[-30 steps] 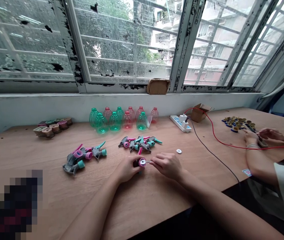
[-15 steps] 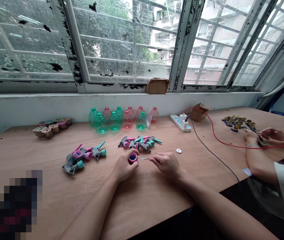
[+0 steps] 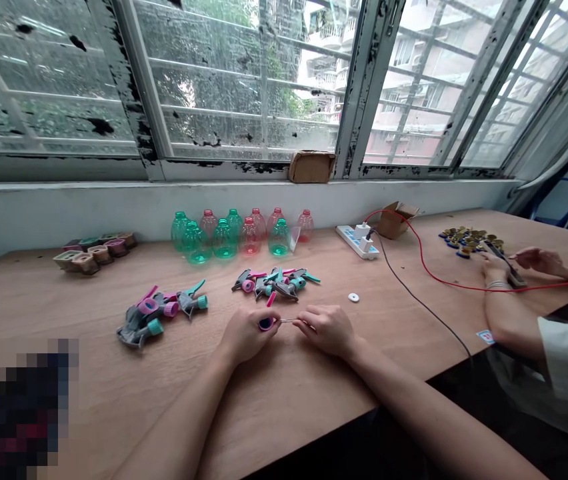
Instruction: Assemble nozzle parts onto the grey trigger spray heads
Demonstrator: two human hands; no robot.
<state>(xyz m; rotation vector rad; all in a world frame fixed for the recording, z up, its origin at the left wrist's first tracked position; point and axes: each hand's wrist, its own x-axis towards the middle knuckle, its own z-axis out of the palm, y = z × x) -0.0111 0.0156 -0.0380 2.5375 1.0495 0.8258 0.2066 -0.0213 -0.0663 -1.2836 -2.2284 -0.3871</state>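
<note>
Hands close together over the wooden table [image 3: 284, 407]: left hand [image 3: 245, 337] curled around a pink sprayer part [image 3: 265, 324], right hand [image 3: 327, 331] pinching a thin metal pin [image 3: 287, 321], now almost touching that part rather than held apart from it. Just beyond, a heap of finished-looking trigger sprayer heads [image 3: 144, 320], a second heap [image 3: 274, 285] and a white washer [image 3: 353, 297]. Farther off, a row of green and pink plastic bottles [image 3: 237, 235], none yet fitted with a head.
</note>
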